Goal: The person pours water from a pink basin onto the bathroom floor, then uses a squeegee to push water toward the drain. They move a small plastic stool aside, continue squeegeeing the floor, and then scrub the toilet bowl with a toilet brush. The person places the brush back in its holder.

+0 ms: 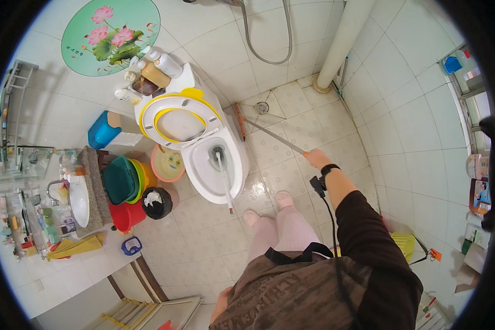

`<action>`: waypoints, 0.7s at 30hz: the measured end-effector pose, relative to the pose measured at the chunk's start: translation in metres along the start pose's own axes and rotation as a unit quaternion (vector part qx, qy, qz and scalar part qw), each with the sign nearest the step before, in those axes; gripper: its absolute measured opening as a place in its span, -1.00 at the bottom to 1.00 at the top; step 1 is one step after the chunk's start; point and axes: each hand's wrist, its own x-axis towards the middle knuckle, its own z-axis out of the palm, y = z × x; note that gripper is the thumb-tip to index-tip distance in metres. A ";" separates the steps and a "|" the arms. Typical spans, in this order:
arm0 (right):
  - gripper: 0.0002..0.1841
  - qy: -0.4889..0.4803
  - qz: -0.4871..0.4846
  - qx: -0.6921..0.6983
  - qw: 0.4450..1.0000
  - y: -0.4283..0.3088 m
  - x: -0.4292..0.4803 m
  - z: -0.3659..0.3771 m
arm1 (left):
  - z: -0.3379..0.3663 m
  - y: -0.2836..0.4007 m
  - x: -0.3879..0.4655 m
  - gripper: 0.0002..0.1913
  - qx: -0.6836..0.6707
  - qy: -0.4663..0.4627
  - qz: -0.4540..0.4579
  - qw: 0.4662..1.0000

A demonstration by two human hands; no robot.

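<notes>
My right hand (pixel 317 158) grips the upper end of a floor squeegee's grey pole (pixel 274 136). Its orange head (pixel 240 121) rests on the tiled floor beside the toilet base, a little left of a round floor drain (pixel 262 107). Down by my side, my left hand (pixel 224 293) is mostly hidden by my shirt, and its fingers cannot be made out. In front of me stands a white toilet (pixel 200 181) with its yellow-trimmed seat (pixel 180 119) raised. A toilet brush (pixel 224 177) leans in the bowl, bristles down and handle over the front rim.
Bottles (pixel 154 74) crowd the toilet tank. To the left are a pink-rimmed basin (pixel 168 163), a black-lined bin (pixel 156 204), a red bucket (pixel 128 216), stacked basins (pixel 121 179) and a washbasin (pixel 79 202). A white pipe (pixel 340 45) rises in the far corner. A shower hose (pixel 268 60) hangs nearby.
</notes>
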 end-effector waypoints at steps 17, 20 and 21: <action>-0.51 0.004 0.001 0.112 0.994 0.010 -0.028 -0.007 | 0.033 0.042 -0.001 -0.59 -0.056 0.047 -0.018 0.997; -0.50 -0.011 0.037 0.151 0.988 0.009 -0.023 -0.006 | 0.031 0.037 0.002 -0.59 -0.013 0.036 -0.020 0.999; -0.51 -0.021 0.043 0.165 0.985 0.013 -0.025 -0.004 | 0.030 0.034 0.003 -0.58 -0.002 0.033 -0.011 0.999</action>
